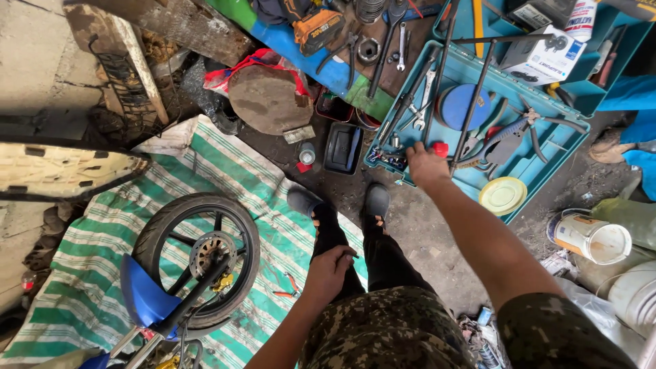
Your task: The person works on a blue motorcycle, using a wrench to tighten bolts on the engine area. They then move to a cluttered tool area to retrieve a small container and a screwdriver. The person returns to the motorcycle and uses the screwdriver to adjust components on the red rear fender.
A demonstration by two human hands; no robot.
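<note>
Right hand (427, 166) reaching into one teal toolbox (540, 167), finger state unclear, left hand (329, 271) closed on thigh.

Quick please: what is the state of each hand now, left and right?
Left hand: closed loosely, resting on the left thigh, holding nothing visible.
Right hand: reaching into the teal tool case; what it grips cannot be told.

- The case (540, 160) is a teal plastic toolbox tray, lying open on the dirty ground, tilted across the view.
- Tools fill it: wrenches (420, 102), pliers (526, 130), a long rod (471, 102) and a blue disc (459, 106).
- A small red piece (441, 147) lies at its near edge, by loose sockets (386, 157).
</note>
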